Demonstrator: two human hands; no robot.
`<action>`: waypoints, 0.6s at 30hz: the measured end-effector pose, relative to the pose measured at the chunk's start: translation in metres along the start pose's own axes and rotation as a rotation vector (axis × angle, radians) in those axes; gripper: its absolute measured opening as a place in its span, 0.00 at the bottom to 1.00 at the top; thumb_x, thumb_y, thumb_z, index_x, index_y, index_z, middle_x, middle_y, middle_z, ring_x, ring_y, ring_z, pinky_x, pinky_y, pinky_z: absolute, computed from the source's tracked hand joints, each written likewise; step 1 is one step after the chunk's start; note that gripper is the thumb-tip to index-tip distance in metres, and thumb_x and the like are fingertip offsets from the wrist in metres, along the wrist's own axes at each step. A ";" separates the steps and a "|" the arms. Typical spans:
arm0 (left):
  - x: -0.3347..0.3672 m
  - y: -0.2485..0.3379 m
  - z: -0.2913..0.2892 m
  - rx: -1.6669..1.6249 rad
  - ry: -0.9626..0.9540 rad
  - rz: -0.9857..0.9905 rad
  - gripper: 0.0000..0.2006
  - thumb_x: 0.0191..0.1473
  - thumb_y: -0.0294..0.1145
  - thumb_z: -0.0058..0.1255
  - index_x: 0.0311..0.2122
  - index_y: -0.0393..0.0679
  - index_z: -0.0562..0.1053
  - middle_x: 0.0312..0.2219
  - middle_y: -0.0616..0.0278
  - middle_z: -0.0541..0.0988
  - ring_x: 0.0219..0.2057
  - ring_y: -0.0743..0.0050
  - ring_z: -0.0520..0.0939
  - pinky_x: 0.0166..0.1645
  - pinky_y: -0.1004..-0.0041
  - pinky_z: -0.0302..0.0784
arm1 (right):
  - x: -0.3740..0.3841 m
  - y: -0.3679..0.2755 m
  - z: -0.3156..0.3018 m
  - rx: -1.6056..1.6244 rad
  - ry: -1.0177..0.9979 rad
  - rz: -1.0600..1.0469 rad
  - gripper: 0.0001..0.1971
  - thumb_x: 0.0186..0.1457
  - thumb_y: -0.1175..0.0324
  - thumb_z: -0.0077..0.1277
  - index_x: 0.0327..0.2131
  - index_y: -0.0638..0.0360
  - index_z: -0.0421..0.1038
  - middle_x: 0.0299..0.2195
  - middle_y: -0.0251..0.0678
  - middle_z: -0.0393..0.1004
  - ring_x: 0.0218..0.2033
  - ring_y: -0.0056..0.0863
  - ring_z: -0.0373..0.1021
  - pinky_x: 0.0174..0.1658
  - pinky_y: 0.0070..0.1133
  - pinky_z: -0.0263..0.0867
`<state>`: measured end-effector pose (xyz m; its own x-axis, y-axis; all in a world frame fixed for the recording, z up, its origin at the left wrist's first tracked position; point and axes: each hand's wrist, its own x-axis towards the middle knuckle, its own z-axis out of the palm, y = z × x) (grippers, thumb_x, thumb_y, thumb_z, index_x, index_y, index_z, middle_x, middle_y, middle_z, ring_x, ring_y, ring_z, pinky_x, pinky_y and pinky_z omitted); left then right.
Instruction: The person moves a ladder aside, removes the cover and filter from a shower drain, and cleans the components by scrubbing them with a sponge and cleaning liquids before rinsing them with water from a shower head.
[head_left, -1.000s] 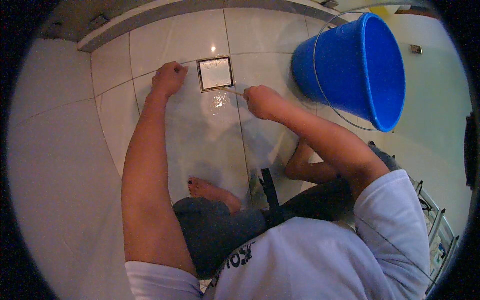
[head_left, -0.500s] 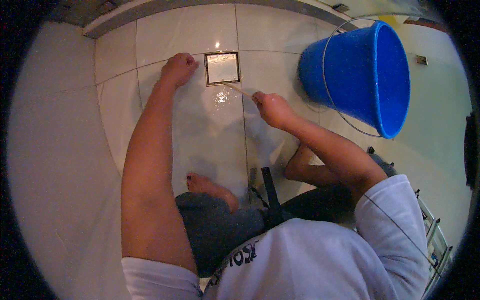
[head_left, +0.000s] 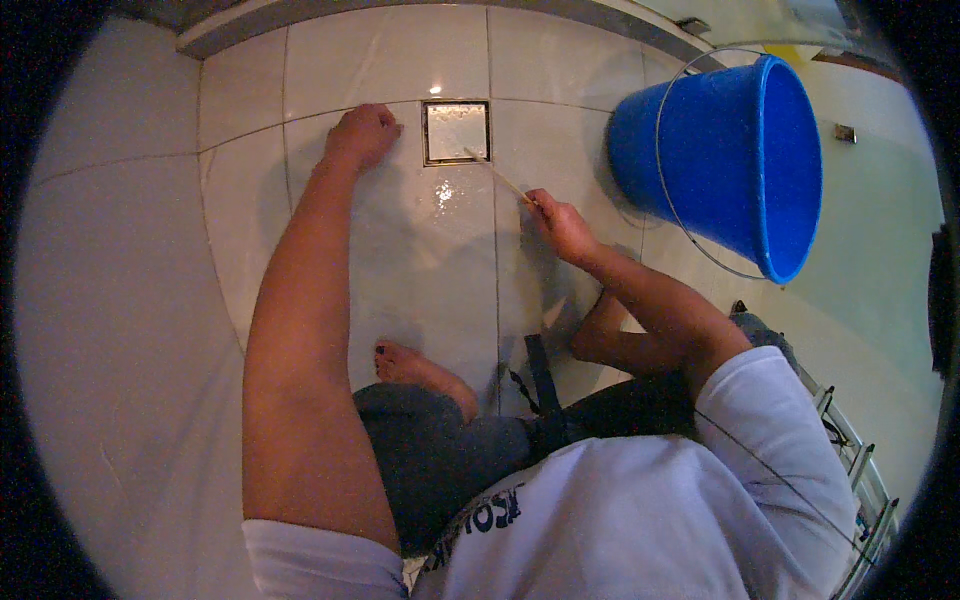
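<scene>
A square floor drain cover (head_left: pixel 452 125) with a dark edge is set in the wet tiles ahead of me. My right hand (head_left: pixel 563 226), right of the drain and nearer to me, pinches a thin, pale stick (head_left: pixel 508 182). The stick's far tip is over the near right part of the cover; whether it touches is too small to tell. Left of the drain, my left hand (head_left: pixel 364 138) is closed, its fingers curled low by the floor. Whatever it may hold is hidden, though a small dark bit shows at its fingertips.
A blue bucket (head_left: pixel 690 140) with a wire handle stands at the right. A low ledge (head_left: pixel 400 8) runs along the far side, and a wall (head_left: pixel 110 300) rises on the left. My bare foot (head_left: pixel 425 375) is on the tiles below the drain.
The stick's tip has moved from the cover's near edge further over its surface. My right hand has shifted slightly right in view. My left hand stays beside the drain, still closed.
</scene>
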<state>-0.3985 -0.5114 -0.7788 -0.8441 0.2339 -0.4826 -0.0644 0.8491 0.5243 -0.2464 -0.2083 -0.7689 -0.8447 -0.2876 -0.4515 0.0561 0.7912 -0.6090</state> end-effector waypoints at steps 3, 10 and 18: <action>-0.004 0.024 0.012 0.036 -0.013 0.024 0.13 0.45 0.43 0.46 0.33 0.47 0.73 0.35 0.57 0.75 0.39 0.59 0.74 0.43 0.62 0.68 | -0.001 -0.002 0.003 0.044 0.112 0.104 0.10 0.54 0.65 0.37 0.38 0.56 0.62 0.28 0.52 0.70 0.32 0.52 0.67 0.33 0.39 0.62; -0.001 0.015 0.024 0.166 -0.045 0.060 0.14 0.45 0.43 0.46 0.34 0.47 0.73 0.36 0.58 0.74 0.39 0.60 0.74 0.43 0.61 0.68 | 0.006 -0.032 -0.042 -0.460 -0.030 -0.057 0.10 0.50 0.68 0.40 0.37 0.56 0.65 0.26 0.46 0.71 0.28 0.45 0.69 0.30 0.36 0.65; 0.005 0.025 0.015 0.139 -0.017 0.037 0.15 0.45 0.44 0.46 0.34 0.46 0.73 0.36 0.58 0.75 0.39 0.60 0.74 0.43 0.61 0.68 | 0.034 -0.094 -0.076 -0.832 -0.230 -0.134 0.08 0.46 0.70 0.42 0.30 0.63 0.68 0.24 0.45 0.72 0.27 0.42 0.70 0.30 0.34 0.67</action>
<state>-0.3958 -0.4817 -0.7786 -0.8352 0.2735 -0.4771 0.0421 0.8969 0.4403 -0.3206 -0.2519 -0.6776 -0.6830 -0.4377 -0.5848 -0.5188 0.8543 -0.0334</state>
